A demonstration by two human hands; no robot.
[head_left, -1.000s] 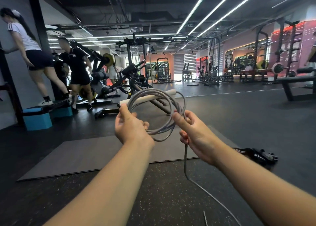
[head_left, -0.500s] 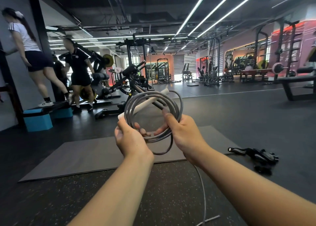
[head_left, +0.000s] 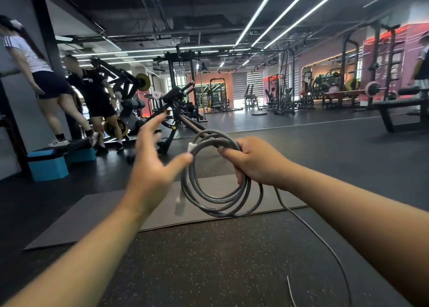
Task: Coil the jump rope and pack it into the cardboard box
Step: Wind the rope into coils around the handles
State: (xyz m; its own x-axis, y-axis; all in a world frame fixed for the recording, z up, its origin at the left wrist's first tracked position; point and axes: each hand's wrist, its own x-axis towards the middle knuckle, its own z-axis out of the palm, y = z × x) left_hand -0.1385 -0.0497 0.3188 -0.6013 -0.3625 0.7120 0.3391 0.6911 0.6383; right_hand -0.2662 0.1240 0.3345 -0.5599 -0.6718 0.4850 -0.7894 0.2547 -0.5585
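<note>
A grey jump rope (head_left: 216,200) hangs in several loops in front of me, with my right hand (head_left: 256,160) shut on the top of the coil. A white handle (head_left: 180,202) dangles at the coil's left side. A loose tail (head_left: 325,244) of rope runs from under my right hand down to the floor at the lower right. My left hand (head_left: 152,169) is just left of the coil, fingers spread and blurred, thumb tip near the loops, holding nothing. No cardboard box is in view.
A grey exercise mat (head_left: 97,216) lies on the dark speckled gym floor below my hands. Two people (head_left: 92,95) stand by blue step blocks (head_left: 47,167) at the left. A weight machine (head_left: 176,111) stands straight ahead, a bench (head_left: 401,111) at the right.
My left hand has let go of the coil and opened, moving up and left. The coil now hangs from my right hand alone, and the white handle has dropped to hang down.
</note>
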